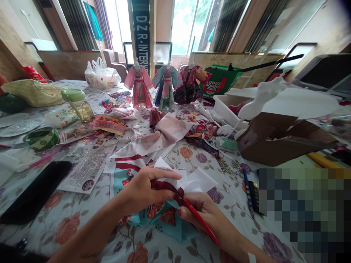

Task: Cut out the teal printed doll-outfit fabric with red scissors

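Note:
My left hand (153,184) is closed on a printed fabric, thumb and fingers pinching its dark red band. The fabric (174,219) is light blue with red and orange patterns and has white parts behind it. In my right hand (203,210) is a red-handled tool (201,221), held between thumb and fingers. Its dark tip lies at the red band, close to my left thumb. Whether the tip is a blade or jaws is too small to tell. More of the blue fabric, with red stripes, lies flat beside my left wrist.
A black phone (38,191) and a sheet of beads (89,164) lie at the left. Small dressed mannequins (138,87) stand at the back. At the right are a cardboard box (282,140), a white mannequin (260,96) and a blue pen (247,190). Green tape (42,138) lies far left.

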`<action>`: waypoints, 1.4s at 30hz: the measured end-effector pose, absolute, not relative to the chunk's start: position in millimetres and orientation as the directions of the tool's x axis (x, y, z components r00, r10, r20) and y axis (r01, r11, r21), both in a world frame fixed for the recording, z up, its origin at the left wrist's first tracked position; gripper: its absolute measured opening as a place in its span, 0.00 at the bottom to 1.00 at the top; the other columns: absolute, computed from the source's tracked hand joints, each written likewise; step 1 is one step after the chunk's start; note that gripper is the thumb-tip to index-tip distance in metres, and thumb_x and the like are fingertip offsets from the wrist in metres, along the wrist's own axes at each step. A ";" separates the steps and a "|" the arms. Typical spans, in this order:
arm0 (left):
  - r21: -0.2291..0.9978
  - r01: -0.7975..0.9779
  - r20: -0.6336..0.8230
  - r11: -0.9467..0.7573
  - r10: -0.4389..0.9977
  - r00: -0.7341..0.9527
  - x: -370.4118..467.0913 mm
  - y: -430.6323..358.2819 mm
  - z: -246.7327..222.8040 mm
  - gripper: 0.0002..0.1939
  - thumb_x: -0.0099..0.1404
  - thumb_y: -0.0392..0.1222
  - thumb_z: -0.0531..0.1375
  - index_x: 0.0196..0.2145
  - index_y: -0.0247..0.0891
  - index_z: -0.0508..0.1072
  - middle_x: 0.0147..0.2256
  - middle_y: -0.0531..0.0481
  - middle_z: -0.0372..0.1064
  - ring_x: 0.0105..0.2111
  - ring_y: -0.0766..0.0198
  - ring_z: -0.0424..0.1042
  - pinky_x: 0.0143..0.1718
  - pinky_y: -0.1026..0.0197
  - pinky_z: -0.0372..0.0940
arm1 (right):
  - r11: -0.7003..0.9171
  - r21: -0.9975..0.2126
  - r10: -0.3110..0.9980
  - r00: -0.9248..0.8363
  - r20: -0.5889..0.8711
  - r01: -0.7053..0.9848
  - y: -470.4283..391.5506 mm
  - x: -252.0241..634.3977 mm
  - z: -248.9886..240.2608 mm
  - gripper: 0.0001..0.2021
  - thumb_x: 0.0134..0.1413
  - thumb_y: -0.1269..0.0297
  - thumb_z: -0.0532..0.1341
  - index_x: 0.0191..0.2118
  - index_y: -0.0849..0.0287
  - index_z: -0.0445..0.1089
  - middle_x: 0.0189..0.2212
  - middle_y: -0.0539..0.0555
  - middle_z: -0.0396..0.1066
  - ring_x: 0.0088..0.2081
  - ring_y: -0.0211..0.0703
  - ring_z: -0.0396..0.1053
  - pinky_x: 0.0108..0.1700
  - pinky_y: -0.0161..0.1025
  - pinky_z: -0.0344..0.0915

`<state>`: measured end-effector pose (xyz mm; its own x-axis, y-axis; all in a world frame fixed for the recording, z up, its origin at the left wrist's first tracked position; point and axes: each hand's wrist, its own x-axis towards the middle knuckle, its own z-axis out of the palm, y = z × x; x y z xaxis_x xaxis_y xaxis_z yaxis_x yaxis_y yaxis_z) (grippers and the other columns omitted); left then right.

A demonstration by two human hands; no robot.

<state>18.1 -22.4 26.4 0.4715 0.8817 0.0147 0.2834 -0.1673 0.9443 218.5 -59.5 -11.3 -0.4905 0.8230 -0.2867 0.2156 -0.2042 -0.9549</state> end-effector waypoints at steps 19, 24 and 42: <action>0.997 0.083 -0.039 0.001 0.885 0.464 15.5 -17.4 19.8 0.18 0.54 0.38 0.68 0.44 0.42 0.78 0.44 0.51 0.74 0.41 0.63 0.73 0.40 0.68 0.66 | -0.237 -0.960 0.851 -0.445 -0.280 0.151 -58.0 218.0 -8.8 0.25 0.48 0.44 0.63 0.18 0.59 0.56 0.15 0.44 0.48 0.19 0.32 0.43 0.21 0.35 0.39; 0.931 -0.196 -0.183 0.307 0.858 0.479 10.3 -13.1 17.6 0.16 0.59 0.45 0.65 0.45 0.42 0.77 0.31 0.53 0.75 0.29 0.71 0.71 0.31 0.72 0.64 | -0.204 -0.979 0.889 -0.418 -0.186 0.002 -64.2 221.6 -6.7 0.27 0.51 0.43 0.60 0.16 0.57 0.53 0.12 0.44 0.50 0.17 0.32 0.45 0.20 0.35 0.40; 0.971 -0.224 0.103 -0.089 0.993 0.055 2.8 -7.4 22.6 0.08 0.61 0.45 0.62 0.30 0.38 0.72 0.24 0.56 0.64 0.22 0.71 0.62 0.23 0.70 0.59 | -0.059 -0.996 0.996 -0.065 -0.063 0.068 -57.0 228.8 -9.1 0.27 0.48 0.42 0.62 0.16 0.57 0.55 0.11 0.44 0.51 0.15 0.32 0.47 0.18 0.33 0.42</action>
<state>2.8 -7.4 22.6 0.0548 0.9931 0.1033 -0.2239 -0.0886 0.9706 228.8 -57.0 -9.1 -0.0647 0.9959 -0.0630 0.0677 -0.0586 -0.9960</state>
